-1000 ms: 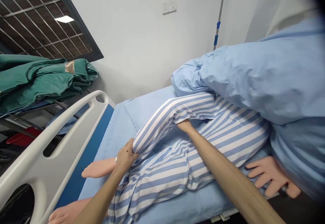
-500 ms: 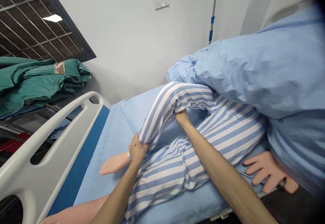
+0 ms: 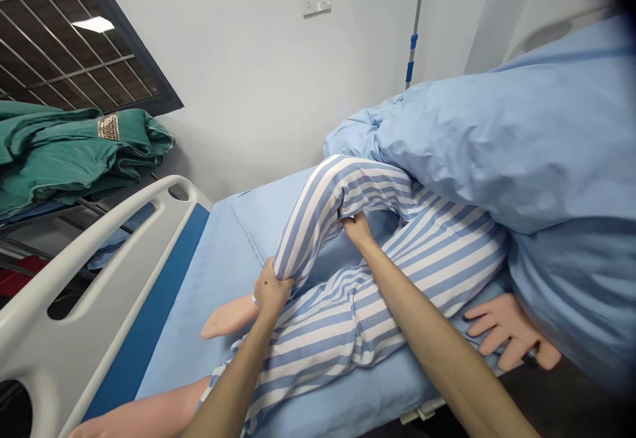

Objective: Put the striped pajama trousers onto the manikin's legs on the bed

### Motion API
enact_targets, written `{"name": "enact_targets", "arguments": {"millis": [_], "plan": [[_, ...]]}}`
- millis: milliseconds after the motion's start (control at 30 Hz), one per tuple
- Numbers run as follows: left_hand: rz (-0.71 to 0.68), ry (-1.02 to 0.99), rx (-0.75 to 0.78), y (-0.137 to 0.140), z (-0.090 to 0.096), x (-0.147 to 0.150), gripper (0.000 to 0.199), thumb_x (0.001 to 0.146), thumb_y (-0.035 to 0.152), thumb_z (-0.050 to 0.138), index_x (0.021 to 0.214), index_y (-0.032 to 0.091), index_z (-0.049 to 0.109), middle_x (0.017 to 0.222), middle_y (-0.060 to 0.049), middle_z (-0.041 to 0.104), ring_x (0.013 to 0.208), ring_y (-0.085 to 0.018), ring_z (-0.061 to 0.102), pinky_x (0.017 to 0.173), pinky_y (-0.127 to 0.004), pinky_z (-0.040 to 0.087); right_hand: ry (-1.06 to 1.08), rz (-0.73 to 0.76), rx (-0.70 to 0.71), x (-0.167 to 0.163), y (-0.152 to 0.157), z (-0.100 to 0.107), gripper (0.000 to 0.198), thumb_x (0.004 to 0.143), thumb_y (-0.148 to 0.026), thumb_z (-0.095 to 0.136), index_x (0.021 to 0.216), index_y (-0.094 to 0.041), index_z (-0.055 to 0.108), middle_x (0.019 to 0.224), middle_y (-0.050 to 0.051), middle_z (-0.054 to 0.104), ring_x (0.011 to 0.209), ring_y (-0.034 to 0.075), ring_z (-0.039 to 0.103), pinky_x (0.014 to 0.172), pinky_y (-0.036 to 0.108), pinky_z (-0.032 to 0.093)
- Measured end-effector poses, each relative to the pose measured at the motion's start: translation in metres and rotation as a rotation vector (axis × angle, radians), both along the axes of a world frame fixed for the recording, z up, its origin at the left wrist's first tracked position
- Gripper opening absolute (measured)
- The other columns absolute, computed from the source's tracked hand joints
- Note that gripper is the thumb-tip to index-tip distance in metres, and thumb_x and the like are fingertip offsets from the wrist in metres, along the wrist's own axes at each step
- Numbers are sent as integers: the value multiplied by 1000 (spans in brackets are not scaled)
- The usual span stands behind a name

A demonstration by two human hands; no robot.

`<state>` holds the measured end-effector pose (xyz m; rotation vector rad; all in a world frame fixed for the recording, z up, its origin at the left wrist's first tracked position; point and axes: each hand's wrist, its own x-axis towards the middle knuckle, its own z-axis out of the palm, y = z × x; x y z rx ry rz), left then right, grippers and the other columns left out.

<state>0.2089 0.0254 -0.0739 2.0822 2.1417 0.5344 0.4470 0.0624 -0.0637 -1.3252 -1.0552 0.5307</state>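
Observation:
A manikin in blue-and-white striped trousers [image 3: 308, 352] lies on the bed, one leg bent with its knee [image 3: 342, 169] raised. My left hand [image 3: 271, 285] is closed around that leg's shin just above the ankle, over the trouser fabric; the bare foot [image 3: 228, 317] sticks out beyond it. Behind the bent knee, my right hand [image 3: 356, 227] grips the leg from below, its fingertips partly hidden by cloth. The other leg lies lower on the mattress, its bare shin [image 3: 159, 408] partly behind my left forearm. The manikin's hand [image 3: 511, 328] rests palm-down near the bed's edge.
A light blue quilt [image 3: 477, 140] is heaped over the manikin's upper body. The bed's footboard [image 3: 119, 252] rises at left, with folded green cloth [image 3: 74, 153] on a rack beyond. A pole [image 3: 415, 27] stands by the wall, which bears a socket [image 3: 315, 0].
The camera view has shifted slightly. Both hands keep their hold on the bent leg, which stays raised in nearly the same pose.

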Motion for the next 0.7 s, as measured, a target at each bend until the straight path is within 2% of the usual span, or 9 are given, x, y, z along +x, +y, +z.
{"name": "enact_targets", "arguments": {"millis": [100,200,500,600,700], "plan": [[11,3,-31,0,1,-2,48,62,32,55,108,26,42,87,-2,60,82,-22,55,63,-27,35,-9,-44,-29,1,-2,-1,24,60,-25,46,74,-12,60,72,5,62,72,22,55,63,29,42],[12,9,-41,-1,2,-5,47,63,33,54,108,27,43,87,-2,60,82,-22,55,63,-28,35,-3,-35,24,2,-4,-1,32,61,-25,47,88,-12,60,89,7,63,83,22,55,71,29,42],[-32,64,-75,-4,8,-16,47,64,31,52,110,27,41,88,-1,61,80,-21,55,60,-26,34,127,-3,63,3,2,-9,39,64,-26,51,102,-18,57,106,5,59,106,21,48,93,35,34],[-13,91,-92,-6,9,-24,43,65,33,50,107,27,42,85,-1,60,78,-21,55,58,-26,34,254,39,38,1,4,-8,40,63,-26,54,103,-19,56,109,5,58,103,20,50,90,35,38],[-12,116,-79,-9,7,-35,42,64,33,50,105,29,43,85,-1,60,77,-22,55,58,-27,33,432,165,11,-2,3,-7,37,67,-29,51,103,-21,55,110,4,57,96,18,54,77,32,47]]}}
